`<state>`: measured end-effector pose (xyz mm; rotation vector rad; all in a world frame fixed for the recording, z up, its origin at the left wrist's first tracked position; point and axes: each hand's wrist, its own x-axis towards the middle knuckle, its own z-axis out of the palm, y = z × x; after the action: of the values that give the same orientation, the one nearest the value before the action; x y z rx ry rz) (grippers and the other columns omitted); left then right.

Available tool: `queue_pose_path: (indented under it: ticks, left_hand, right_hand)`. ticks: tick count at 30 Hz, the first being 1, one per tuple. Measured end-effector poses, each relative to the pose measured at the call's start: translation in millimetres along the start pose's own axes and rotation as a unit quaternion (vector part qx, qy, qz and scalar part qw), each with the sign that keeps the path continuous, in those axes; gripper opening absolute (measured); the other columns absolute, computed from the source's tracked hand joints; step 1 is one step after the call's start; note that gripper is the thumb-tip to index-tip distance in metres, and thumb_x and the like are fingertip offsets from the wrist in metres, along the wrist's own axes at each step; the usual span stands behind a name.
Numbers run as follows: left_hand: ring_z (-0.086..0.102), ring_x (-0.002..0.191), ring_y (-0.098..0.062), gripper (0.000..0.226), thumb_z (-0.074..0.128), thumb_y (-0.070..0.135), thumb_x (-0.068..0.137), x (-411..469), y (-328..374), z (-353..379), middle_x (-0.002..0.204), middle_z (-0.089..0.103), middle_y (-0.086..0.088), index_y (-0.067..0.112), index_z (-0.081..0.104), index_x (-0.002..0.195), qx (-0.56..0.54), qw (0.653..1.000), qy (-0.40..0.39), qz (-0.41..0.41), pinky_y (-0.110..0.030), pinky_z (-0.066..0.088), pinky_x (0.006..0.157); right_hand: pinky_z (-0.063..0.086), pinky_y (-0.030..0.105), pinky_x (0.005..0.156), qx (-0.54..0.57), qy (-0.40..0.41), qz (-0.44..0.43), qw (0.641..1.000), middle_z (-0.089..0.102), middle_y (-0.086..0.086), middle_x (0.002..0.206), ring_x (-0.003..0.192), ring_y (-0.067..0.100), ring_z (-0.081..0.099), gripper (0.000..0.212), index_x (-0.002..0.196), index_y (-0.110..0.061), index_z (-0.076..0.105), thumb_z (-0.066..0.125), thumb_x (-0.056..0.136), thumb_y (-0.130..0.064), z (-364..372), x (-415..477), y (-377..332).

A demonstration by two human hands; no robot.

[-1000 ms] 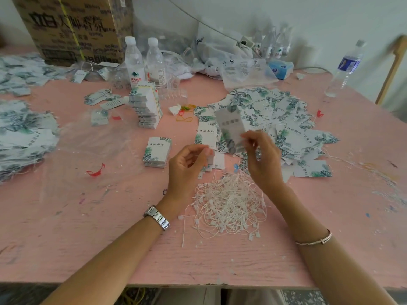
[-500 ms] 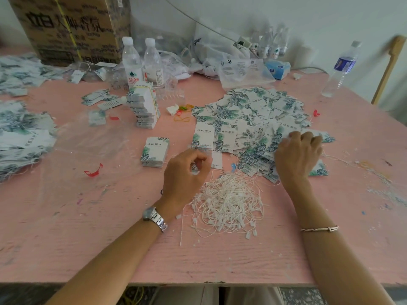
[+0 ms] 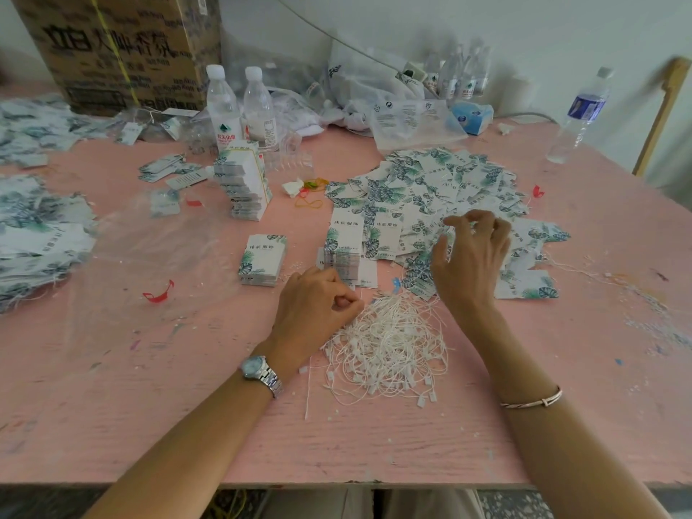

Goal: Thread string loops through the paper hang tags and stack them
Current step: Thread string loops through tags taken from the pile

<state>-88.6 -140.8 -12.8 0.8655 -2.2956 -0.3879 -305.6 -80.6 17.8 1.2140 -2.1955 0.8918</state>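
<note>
A tangle of white string loops (image 3: 389, 350) lies on the pink table (image 3: 149, 406) in front of me. My left hand (image 3: 314, 309) rests at its left edge, fingers curled, thumb and forefinger pinching a thin string. My right hand (image 3: 472, 256) hovers over the near edge of a wide spread of leaf-printed paper hang tags (image 3: 430, 185), fingers loosely bent and holding no tag. Two neat tag stacks sit close by, one (image 3: 342, 249) just beyond my left hand and one (image 3: 262, 260) further left.
A tall bundled tag stack (image 3: 245, 185) stands before two water bottles (image 3: 239, 106) and a cardboard box (image 3: 120, 50). Tag heaps (image 3: 37, 234) cover the left side. Plastic bags (image 3: 393, 106) line the back; another bottle (image 3: 576, 118) stands at the right.
A second ago my right hand held a tag up. It laid the tag on the spread at the right and has since lifted off, without a tag. My left hand sank to the strings.
</note>
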Motion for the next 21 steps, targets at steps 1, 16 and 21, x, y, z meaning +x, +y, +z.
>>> queue_pose_path:
  ticks: [1,16,21]
  left_hand:
    - [0.048,0.073,-0.009,0.013,0.081,0.037,0.081,0,0,0,0.072,0.056,0.014,0.025,0.08,0.086,0.0,1.0,0.0,0.001,-0.032,0.042,0.072]
    - [0.055,0.077,-0.004,0.017,0.062,0.031,0.098,-1,8,2,0.095,0.053,0.008,0.015,0.07,0.098,-0.11,0.991,0.069,-0.025,-0.029,0.051,0.063]
    - [0.058,0.075,-0.009,0.03,0.056,0.04,0.097,0,9,3,0.093,0.056,0.003,0.013,0.068,0.098,-0.19,0.979,0.062,-0.048,-0.032,0.052,0.065]
  right_hand:
    - [0.033,0.041,0.093,0.016,-0.003,-0.016,1.0,0.054,0.014,0.119,0.116,0.036,0.042,0.024,0.113,-0.005,0.066,0.06,0.092,-0.015,0,-2,-3]
    - [0.045,0.033,0.082,0.339,-0.241,-0.231,0.88,0.067,-0.003,0.092,0.091,0.02,0.054,0.011,0.095,-0.012,0.074,0.074,0.09,-0.022,4,-28,-27]
    - [0.043,0.032,0.076,0.386,-0.219,-0.181,0.878,0.07,0.003,0.083,0.082,0.024,0.056,0.007,0.088,-0.007,0.077,0.077,0.086,-0.013,0,-25,-28]
